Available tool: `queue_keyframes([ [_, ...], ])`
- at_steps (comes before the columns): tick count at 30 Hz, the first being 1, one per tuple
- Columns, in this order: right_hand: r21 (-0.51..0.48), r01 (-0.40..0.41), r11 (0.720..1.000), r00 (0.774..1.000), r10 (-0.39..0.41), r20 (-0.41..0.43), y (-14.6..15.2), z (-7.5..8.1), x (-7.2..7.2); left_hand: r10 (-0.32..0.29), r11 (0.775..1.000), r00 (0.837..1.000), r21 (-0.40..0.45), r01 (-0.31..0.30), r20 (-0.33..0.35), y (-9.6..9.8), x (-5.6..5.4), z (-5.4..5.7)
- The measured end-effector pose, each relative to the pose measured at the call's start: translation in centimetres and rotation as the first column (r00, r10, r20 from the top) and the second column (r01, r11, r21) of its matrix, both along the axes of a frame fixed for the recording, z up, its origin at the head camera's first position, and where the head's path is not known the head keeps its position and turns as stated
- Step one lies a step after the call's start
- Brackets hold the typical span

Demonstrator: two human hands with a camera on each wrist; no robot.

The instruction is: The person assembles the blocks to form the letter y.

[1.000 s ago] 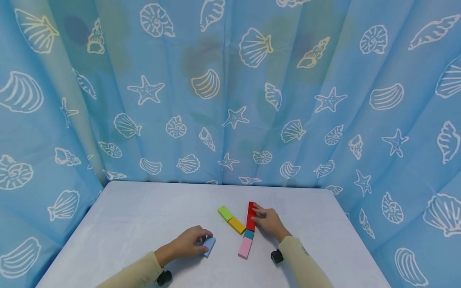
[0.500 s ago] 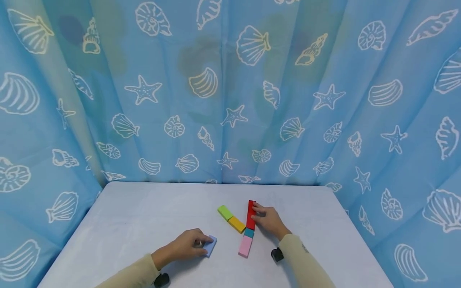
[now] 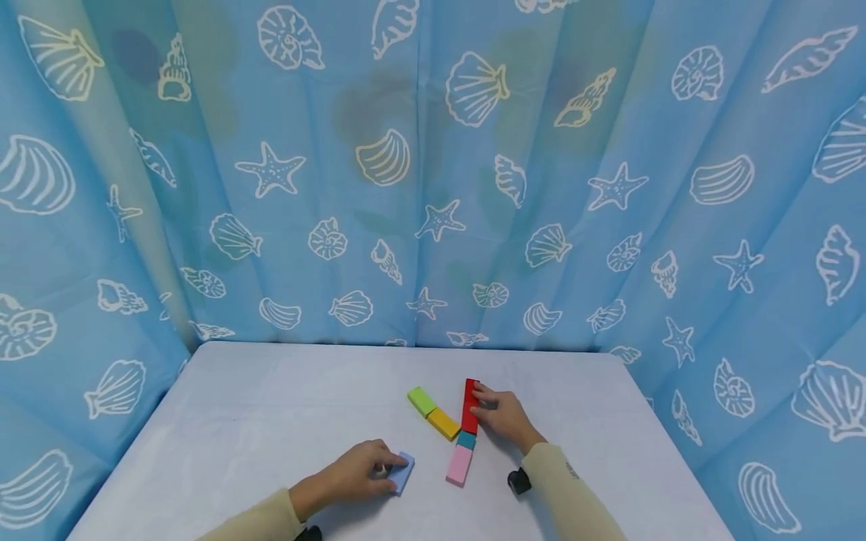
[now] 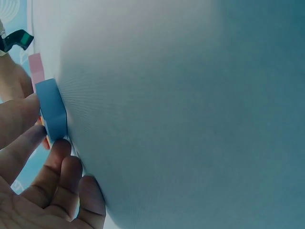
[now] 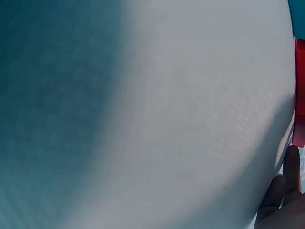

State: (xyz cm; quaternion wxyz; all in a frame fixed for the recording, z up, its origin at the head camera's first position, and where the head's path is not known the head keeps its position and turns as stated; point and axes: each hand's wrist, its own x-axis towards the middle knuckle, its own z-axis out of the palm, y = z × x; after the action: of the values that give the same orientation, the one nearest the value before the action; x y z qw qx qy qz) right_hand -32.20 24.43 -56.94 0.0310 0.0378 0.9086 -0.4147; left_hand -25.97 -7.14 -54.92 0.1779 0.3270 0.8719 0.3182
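Note:
A light-blue block (image 3: 404, 475) lies at the left of the group, pinched between the thumb and fingers of my left hand (image 3: 358, 469). In the left wrist view, this blue block (image 4: 52, 109) is tilted against the fingertips. My right hand (image 3: 504, 415) holds the long red block (image 3: 470, 406) from its right side, one fingertip near the far end. A teal block (image 3: 466, 440) touches the red one's near end, and a pink block (image 3: 459, 466) continues the line. Branching up-left are a yellow block (image 3: 443, 424) and a green block (image 3: 422, 401), end to end.
A white-covered table (image 3: 284, 398) carries all the blocks. Behind and at both sides hangs a blue curtain (image 3: 304, 195) with white shell prints. Dark wrist cameras are strapped under both sleeves.
My left hand has shifted slightly right and nearer with the light-blue block. The right hand stays on the red block, and the other blocks keep their places.

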Motion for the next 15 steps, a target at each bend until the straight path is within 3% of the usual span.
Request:
queue_keyframes([
  [9, 0.017, 0.015, 1.0, 1.0, -0.015, 0.003, -0.2, -0.2, 0.2, -0.057, 0.998, 0.998, 0.022, 0.057, -0.032, 0.6, 0.3, -0.7],
  [15, 0.034, 0.015, 0.999, 1.0, -0.015, -0.001, 0.0, -0.2, -0.1, -0.069, 0.997, 0.997, 0.021, 0.069, -0.022, 1.4, 0.7, -0.6],
])
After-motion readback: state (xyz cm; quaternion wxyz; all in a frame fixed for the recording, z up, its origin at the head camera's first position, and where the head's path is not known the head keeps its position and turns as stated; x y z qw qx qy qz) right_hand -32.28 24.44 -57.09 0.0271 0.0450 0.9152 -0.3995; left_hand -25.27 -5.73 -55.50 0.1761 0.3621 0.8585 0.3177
